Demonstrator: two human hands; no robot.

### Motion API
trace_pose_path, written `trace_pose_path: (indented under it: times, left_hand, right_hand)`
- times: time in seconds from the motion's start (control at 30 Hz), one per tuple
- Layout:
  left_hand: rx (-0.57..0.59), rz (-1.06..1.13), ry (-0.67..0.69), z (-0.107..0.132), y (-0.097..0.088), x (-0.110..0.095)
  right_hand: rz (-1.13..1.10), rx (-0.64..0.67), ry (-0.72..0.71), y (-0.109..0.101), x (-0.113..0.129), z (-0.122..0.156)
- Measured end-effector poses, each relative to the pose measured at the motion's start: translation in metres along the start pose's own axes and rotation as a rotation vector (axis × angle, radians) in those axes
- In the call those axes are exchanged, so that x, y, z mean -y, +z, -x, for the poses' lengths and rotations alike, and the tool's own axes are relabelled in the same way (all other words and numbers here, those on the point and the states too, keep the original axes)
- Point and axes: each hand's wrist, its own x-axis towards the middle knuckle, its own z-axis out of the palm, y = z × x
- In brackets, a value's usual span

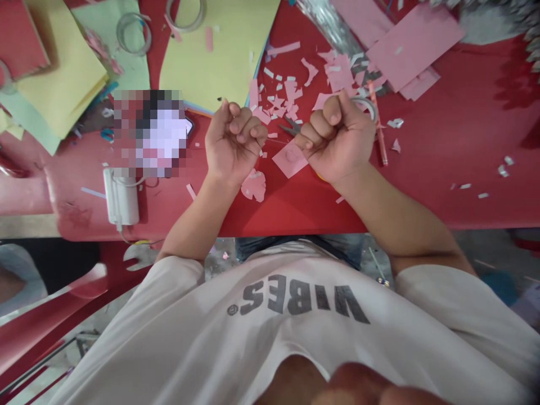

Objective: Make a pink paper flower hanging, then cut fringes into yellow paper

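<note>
- The left hand is above the red table and its fingers are closed in a fist. I cannot see any object inside this fist.
- The right hand is also closed in a fist, with the fingers curled toward the palm. It stands just beside a pair of metal scissors.
- Only the blades of the scissors are visible. Their other end goes behind the right fist, so I cannot tell if the fingers grip them.
- A small pink paper square lies on the table, touching the lower side of the right fist.
- A cut piece of pink paper lies just below the left hand.
- Many small pink paper scraps are spread on the red table, above and between the two hands.
- A large yellow card sheet lies near the left fist, and pink sheets lie farther up on the right.
- A roll of clear tape and a red pencil are near the right fist.
- A white electrical device sits on the table, well left of the left hand.
</note>
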Motion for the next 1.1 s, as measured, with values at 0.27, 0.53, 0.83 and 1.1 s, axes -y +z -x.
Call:
trace_pose_path:
  times: [0.27,0.53,0.83,1.1]
  left_hand:
    - [0.068,-0.063,0.058,-0.001,-0.003,0.000]
    - [-0.077,0.096,0.099,-0.030,-0.027,-0.024]
    - [0.172,-0.030,-0.124,-0.010,-0.015,0.010]
    - [0.162,-0.191,-0.049,0.015,-0.004,0.033]
  right_hand:
    - [0.112,-0.017,-0.047,0.006,0.002,0.003]
    - [0.413,-0.075,-0.073,0.002,0.024,0.008]
    - [0.494,-0.149,-0.176,0.000,0.031,0.009]
    - [0.125,-0.094,-0.200,0.015,0.008,0.010]
